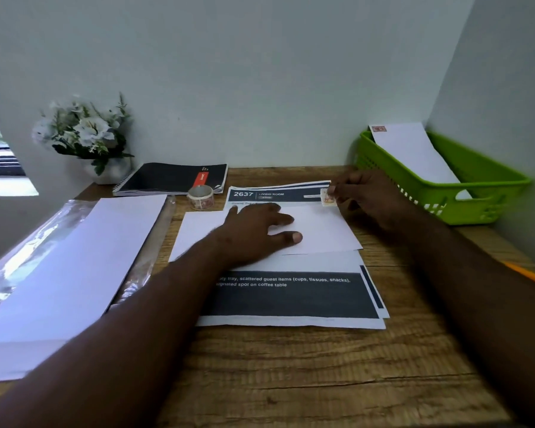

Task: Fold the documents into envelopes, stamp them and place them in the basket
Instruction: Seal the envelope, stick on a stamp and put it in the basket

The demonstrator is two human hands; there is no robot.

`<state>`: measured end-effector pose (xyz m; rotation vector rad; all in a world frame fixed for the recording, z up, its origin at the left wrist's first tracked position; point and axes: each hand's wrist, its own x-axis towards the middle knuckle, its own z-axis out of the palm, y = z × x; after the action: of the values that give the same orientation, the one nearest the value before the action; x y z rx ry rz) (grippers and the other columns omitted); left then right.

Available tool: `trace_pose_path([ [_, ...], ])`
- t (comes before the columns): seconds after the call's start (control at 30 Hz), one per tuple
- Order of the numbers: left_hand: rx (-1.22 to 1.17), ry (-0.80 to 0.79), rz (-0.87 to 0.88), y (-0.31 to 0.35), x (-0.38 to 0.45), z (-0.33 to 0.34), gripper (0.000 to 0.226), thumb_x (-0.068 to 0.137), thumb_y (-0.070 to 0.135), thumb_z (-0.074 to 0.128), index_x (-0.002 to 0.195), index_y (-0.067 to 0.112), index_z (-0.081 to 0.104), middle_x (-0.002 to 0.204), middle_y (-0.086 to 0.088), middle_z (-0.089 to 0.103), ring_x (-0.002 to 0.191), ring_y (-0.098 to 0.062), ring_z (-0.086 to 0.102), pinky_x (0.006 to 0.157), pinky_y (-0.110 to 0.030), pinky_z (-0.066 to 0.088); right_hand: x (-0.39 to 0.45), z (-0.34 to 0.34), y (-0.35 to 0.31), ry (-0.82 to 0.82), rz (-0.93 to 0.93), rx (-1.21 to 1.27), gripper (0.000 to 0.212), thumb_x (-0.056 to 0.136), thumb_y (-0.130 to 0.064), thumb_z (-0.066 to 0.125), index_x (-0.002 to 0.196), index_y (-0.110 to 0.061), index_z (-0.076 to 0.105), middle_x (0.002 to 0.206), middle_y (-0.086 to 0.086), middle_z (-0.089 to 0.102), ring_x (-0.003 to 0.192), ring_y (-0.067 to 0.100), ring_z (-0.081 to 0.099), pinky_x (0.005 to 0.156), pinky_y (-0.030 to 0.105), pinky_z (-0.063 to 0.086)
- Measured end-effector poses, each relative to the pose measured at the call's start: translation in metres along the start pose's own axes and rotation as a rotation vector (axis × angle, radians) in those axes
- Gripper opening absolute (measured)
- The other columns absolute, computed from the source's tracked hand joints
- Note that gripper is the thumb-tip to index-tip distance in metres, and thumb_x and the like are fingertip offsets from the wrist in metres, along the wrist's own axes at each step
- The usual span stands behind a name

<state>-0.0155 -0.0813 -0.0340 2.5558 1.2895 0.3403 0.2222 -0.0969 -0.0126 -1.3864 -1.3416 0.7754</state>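
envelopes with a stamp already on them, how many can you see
1, leaning in the green basket at the right: a stamped envelope. The envelope under the left hand has none yet; the right hand pinches a stamp at its corner. Others may lie hidden.

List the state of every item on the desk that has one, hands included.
left hand: flat, pressing on the envelope
right hand: pinching a stamp
stamp: held at the envelope's top right corner
envelope: closed, lying on the documents
documents: unfolded, stacked
stamp roll: on its side, beside the notebook
notebook: closed
green basket: holds one stamped envelope
blank envelopes: stacked on open plastic wrap
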Motion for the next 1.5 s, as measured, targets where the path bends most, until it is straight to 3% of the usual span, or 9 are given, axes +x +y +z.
trace_pose_path([
  [0.13, -0.024, 0.101, 0.095, 0.006, 0.0, -0.001, 0.049, 0.087, 0.062, 0.05, 0.124, 0.032, 0.061, 0.15, 0.004, 0.039, 0.138, -0.013, 0.033, 0.116, -0.045, 0.021, 0.003, -0.001, 0.009, -0.003, 0.033, -0.036, 0.035, 0.081, -0.009, 0.071, 0.049, -0.023, 0.068, 0.044, -0.006, 0.057, 0.039, 0.008, 0.043, 0.043, 0.02, 0.031],
  [0.23, -0.083, 0.119, 0.122, 0.016, 0.0, 0.0, 0.046, 0.088, 0.053, 0.055, 0.128, 0.03, 0.058, 0.15, 0.005, 0.038, 0.138, -0.012, 0.032, 0.115, -0.03, 0.021, 0.007, -0.002, 0.013, 0.011, 0.053, -0.06, 0.025, 0.079, -0.011, 0.074, 0.056, -0.02, 0.069, 0.048, -0.005, 0.061, 0.044, 0.01, 0.048, 0.045, 0.02, 0.034],
  [0.33, -0.073, 0.128, 0.125, 0.026, 0.008, -0.001, 0.042, 0.089, 0.046, 0.06, 0.126, 0.027, 0.059, 0.145, 0.004, 0.045, 0.133, -0.012, 0.039, 0.107, -0.024, 0.027, 0.008, -0.002, 0.018, 0.023, 0.069, -0.078, 0.01, 0.077, -0.015, 0.077, 0.067, -0.016, 0.073, 0.061, 0.005, 0.065, 0.06, 0.023, 0.049, 0.054, 0.03, 0.037],
  [0.5, -0.078, 0.198, 0.121, 0.043, 0.029, -0.001, 0.034, 0.087, 0.036, 0.065, 0.119, 0.022, 0.063, 0.129, 0.004, 0.058, 0.121, -0.013, 0.048, 0.094, -0.018, 0.031, 0.009, -0.004, 0.021, -0.011, 0.058, -0.075, 0.002, 0.075, -0.016, 0.078, 0.073, -0.016, 0.076, 0.084, 0.03, 0.067, 0.071, 0.025, 0.052, 0.061, 0.034, 0.038],
  [0.6, -0.089, 0.195, 0.102, 0.045, 0.035, 0.009, 0.039, 0.088, 0.036, 0.065, 0.124, 0.022, 0.06, 0.129, 0.003, 0.058, 0.119, -0.014, 0.051, 0.091, -0.019, 0.033, 0.009, -0.004, 0.022, -0.026, 0.058, -0.092, 0.008, 0.075, -0.015, 0.078, 0.073, -0.022, 0.077, 0.09, 0.03, 0.068, 0.074, 0.026, 0.054, 0.067, 0.039, 0.041],
  [0.7, -0.073, 0.221, 0.122, 0.042, 0.034, 0.019, 0.043, 0.091, 0.038, 0.06, 0.131, 0.022, 0.055, 0.129, 0.002, 0.057, 0.116, -0.014, 0.051, 0.091, -0.018, 0.032, 0.011, -0.005, 0.023, -0.033, 0.041, -0.116, 0.013, 0.074, -0.013, 0.079, 0.068, -0.024, 0.077, 0.082, 0.014, 0.073, 0.074, 0.024, 0.061, 0.072, 0.04, 0.049],
  [0.9, 0.011, 0.186, 0.17, 0.042, 0.038, 0.022, 0.049, 0.096, 0.037, 0.051, 0.143, 0.031, 0.041, 0.126, -0.002, 0.054, 0.118, -0.017, 0.046, 0.092, -0.022, 0.031, 0.011, -0.006, 0.025, -0.051, -0.008, -0.118, 0.011, 0.077, -0.009, 0.076, 0.077, -0.02, 0.076, 0.083, 0.001, 0.074, 0.079, 0.011, 0.068, 0.075, 0.024, 0.053],
  [1.03, 0.057, 0.175, 0.198, 0.041, 0.04, 0.024, 0.046, 0.097, 0.036, 0.047, 0.143, 0.034, 0.041, 0.126, -0.005, 0.053, 0.119, -0.019, 0.045, 0.097, -0.027, 0.033, 0.012, -0.006, 0.025, -0.037, -0.016, -0.131, 0.008, 0.078, -0.009, 0.075, 0.082, -0.017, 0.076, 0.082, -0.006, 0.073, 0.073, 0.002, 0.067, 0.068, 0.015, 0.048],
  [1.5, 0.119, 0.178, 0.221, 0.037, 0.043, 0.028, 0.04, 0.098, 0.034, 0.044, 0.138, 0.037, 0.047, 0.117, -0.004, 0.05, 0.113, -0.023, 0.044, 0.093, -0.029, 0.033, 0.009, -0.004, 0.026, -0.016, -0.043, -0.193, 0.014, 0.078, -0.008, 0.075, 0.092, -0.006, 0.076, 0.09, 0.005, 0.074, 0.081, 0.012, 0.068, 0.072, 0.015, 0.054],
])
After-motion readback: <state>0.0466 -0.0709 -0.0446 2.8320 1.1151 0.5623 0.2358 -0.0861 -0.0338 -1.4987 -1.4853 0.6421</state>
